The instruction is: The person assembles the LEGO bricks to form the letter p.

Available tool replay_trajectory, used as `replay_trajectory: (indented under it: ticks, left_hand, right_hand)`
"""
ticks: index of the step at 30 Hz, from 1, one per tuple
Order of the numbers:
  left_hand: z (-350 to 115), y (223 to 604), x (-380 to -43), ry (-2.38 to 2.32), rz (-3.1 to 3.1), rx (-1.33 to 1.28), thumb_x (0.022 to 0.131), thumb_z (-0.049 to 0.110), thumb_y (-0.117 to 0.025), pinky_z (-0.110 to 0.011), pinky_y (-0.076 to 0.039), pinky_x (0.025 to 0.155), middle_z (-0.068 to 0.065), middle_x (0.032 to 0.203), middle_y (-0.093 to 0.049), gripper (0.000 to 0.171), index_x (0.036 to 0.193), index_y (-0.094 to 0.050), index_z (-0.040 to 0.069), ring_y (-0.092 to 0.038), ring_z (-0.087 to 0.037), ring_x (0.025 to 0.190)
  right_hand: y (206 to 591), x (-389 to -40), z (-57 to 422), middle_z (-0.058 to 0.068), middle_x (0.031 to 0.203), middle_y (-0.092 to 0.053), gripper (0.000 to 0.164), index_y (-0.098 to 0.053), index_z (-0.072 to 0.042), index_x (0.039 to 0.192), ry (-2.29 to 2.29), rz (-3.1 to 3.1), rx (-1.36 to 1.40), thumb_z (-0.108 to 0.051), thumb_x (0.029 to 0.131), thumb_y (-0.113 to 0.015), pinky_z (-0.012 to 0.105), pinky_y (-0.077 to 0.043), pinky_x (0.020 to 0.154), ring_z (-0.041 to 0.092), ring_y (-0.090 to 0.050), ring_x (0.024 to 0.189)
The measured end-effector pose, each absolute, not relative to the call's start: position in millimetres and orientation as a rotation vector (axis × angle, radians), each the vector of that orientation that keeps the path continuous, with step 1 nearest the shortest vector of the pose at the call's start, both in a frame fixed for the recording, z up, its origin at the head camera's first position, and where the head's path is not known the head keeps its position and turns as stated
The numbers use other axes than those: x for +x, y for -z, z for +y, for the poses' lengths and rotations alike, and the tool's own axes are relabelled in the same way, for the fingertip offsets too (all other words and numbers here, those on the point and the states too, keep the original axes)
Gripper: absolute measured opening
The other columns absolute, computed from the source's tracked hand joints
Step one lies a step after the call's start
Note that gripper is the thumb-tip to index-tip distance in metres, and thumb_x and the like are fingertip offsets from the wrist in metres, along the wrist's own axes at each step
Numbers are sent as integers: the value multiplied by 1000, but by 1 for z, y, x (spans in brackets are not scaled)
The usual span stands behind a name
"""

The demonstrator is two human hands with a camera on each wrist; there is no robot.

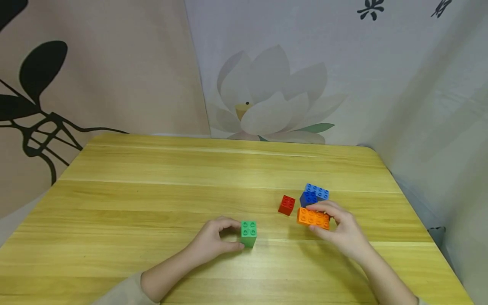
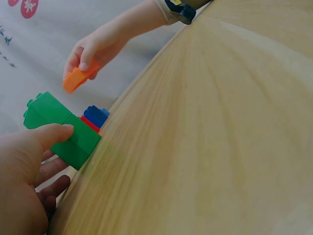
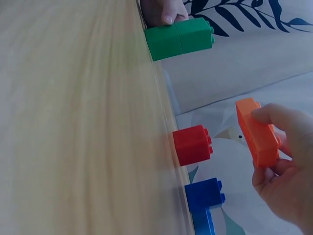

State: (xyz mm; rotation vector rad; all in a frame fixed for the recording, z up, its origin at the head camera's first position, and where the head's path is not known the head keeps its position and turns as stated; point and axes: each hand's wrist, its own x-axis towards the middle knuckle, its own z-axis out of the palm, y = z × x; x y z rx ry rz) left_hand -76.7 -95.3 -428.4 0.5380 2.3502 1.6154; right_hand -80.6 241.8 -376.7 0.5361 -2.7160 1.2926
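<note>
My left hand (image 1: 211,242) pinches a stack of two green toy bricks (image 1: 249,234), studs up, between thumb and fingers. In both wrist views a seam runs between the two green bricks, and the lower one stands on the table. My right hand (image 1: 343,231) grips a long orange brick (image 1: 312,217) by its sides, thumb on the near side. The right wrist view has this orange brick (image 3: 257,132) raised above the tabletop. Beyond it sit a small red brick (image 1: 286,205), a dark blue brick (image 1: 308,199) and a longer, lighter blue brick (image 1: 317,191).
The wooden table (image 1: 152,203) carries all the bricks. A printed cloth curtain (image 1: 145,67) hangs behind the table's far edge, and more pale cloth (image 1: 438,127) hangs along the right side.
</note>
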Motion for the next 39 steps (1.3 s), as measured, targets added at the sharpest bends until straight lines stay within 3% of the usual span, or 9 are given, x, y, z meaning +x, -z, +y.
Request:
replay_trajectory:
  ticks: [23, 39]
  left_hand:
    - [-95, 428, -76, -1633, 2336, 538, 72, 22, -85, -45, -43, 96, 2, 110, -64, 40, 108, -69, 13, -57, -19, 106]
    - [-96, 429, -77, -1623, 2342, 539, 72, 22, -85, -44, -43, 97, 2, 110, -64, 40, 108, -69, 14, -56, -19, 107]
  right_hand:
    - [362, -85, 210, -7, 115, -61, 47, -68, -18, 113, -1319, -2592, 737, 2, 72, -81, 25, -46, 88, 16, -54, 106]
    - [355, -88, 186, -7, 113, -62, 43, -68, -18, 114, -1391, -2536, 888, -3, 75, -80, 32, -48, 85, 17, -54, 105]
